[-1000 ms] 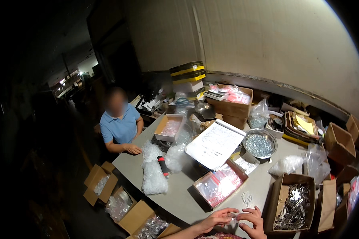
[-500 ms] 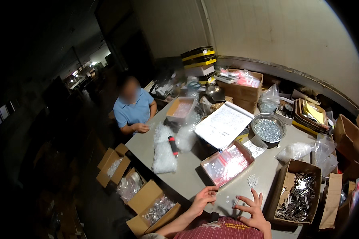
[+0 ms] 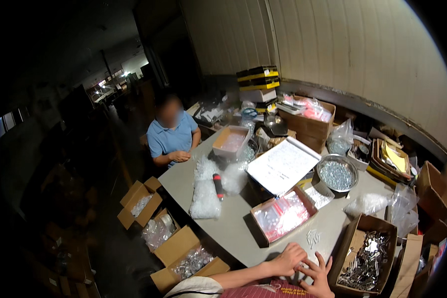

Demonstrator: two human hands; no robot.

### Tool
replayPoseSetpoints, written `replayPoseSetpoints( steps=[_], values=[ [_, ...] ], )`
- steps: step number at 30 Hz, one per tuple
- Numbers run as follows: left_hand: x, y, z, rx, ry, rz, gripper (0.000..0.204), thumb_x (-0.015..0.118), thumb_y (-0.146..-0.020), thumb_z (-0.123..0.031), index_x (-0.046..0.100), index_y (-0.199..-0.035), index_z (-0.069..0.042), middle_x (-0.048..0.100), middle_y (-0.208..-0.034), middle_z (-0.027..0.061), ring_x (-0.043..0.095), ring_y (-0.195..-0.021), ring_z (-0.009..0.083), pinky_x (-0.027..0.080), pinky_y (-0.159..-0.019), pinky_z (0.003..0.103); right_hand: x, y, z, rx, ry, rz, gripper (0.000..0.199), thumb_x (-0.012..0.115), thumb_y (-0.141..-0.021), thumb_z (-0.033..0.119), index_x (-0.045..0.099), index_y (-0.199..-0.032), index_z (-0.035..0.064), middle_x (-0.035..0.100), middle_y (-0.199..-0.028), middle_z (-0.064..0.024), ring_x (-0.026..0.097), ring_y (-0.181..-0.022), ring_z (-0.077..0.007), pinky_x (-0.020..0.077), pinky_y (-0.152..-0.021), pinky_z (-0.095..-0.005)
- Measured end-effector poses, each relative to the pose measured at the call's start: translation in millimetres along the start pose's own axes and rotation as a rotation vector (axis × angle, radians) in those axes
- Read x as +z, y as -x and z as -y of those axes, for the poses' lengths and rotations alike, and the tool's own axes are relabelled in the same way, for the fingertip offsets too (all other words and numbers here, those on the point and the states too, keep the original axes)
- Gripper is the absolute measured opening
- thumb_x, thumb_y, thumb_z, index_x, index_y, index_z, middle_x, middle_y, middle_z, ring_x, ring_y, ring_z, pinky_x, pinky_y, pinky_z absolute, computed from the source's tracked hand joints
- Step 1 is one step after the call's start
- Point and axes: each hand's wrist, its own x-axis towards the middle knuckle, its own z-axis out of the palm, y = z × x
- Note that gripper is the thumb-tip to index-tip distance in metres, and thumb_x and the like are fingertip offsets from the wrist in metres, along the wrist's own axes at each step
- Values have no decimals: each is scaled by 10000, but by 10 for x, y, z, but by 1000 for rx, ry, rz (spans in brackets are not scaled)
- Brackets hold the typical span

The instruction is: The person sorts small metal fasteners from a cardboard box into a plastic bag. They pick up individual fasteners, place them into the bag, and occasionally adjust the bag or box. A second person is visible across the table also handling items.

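At the table's near edge my two hands meet. My left hand (image 3: 289, 260) reaches across from the left, its fingers curled down and closed beside the fingertips of my right hand (image 3: 315, 276). On my right hand some fingers stand apart, while the index finger and thumb come together at the left hand. Whatever is between the fingertips is too small and hidden to name. Just beyond them lie several small thin clear pieces (image 3: 313, 238) on the tabletop. An open carton of small clear bags with red edges (image 3: 284, 214) sits behind my left hand.
To my right stands a carton of dark and silvery metal parts (image 3: 367, 260). A metal bowl of small shiny parts (image 3: 337, 172) and a written pad (image 3: 284, 166) are farther back. Across the table sits a person in a blue shirt (image 3: 174, 134). Open cartons (image 3: 176, 248) stand on the left.
My left hand has moved right, from beside the bag carton to my right hand, and its fingers have curled. The view has shifted slightly.
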Motion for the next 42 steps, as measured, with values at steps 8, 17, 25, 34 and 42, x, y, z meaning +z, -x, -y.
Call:
replayPoseSetpoints(
  steps=[8, 17, 25, 34, 42],
  values=[
    [265, 52, 213, -105, 199, 76, 264, 696, -682, -31, 550, -898, -75, 604, -867, 103, 570, -899, 352, 440, -823, 447, 166, -66, -127, 109, -11, 27, 398, 682, -836, 289, 733, -1220, 195, 644, -1340, -81, 452, -1395, -348, 100, -1193, -663],
    [648, 344, 383, -290, 222, 103, 204, 708, -789, -73, 539, -900, -94, 580, -837, 73, 566, -895, 309, 443, -845, 438, -566, 321, -1535, 692, 135, -431, 500, 750, -715, 69, 618, -1196, 32, 565, -1222, -191, 560, -1169, -432, 467, -989, -481],
    [591, 271, 361, -295, 177, 135, 182, 680, -791, -65, 561, -925, -91, 602, -890, 76, 563, -967, 305, 421, -885, 430, 15, 491, -2297, 827, 486, 212, 419, 795, -740, 144, 636, -1110, 30, 678, -1011, -235, 687, -933, -423, 566, -824, -513],
    [601, 237, 371, -265, 173, 107, 142, 666, -812, -70, 580, -920, -99, 620, -873, 66, 585, -947, 293, 434, -888, 426, 252, 532, -2410, 785, 862, 165, 130, 578, -890, 113, 703, -882, 77, 736, -839, -130, 729, -836, -305, 540, -751, -453],
    [487, 545, 680, -276, 134, 5, 93, 660, -813, -74, 595, -879, -61, 618, -839, 122, 600, -850, 350, 459, -790, 475, -35, 516, -2178, 864, 848, 174, 227, 677, -823, 244, 713, -978, 82, 722, -978, -113, 689, -945, -276, 509, -853, -466]
  ],
)
